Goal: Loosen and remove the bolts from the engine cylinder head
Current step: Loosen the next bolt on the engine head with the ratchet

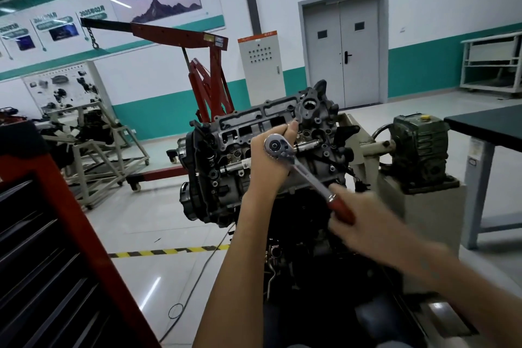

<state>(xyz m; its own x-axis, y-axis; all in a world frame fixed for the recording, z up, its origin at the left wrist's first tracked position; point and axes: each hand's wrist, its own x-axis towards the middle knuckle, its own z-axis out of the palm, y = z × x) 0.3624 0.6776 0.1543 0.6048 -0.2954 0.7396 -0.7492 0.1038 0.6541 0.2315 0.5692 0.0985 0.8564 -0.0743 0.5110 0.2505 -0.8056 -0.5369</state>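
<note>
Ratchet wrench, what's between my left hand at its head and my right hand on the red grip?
Head view: only the wrench's bare chrome shaft runs from the left hand down to the right hand, engine behind it.

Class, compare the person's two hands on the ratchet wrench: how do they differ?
The left hand holds the ratchet wrench at its head, by the cylinder head; the right hand grips the red handle end. The left hand looks sharp, the right hand blurred. Both hold one wrench.
</note>
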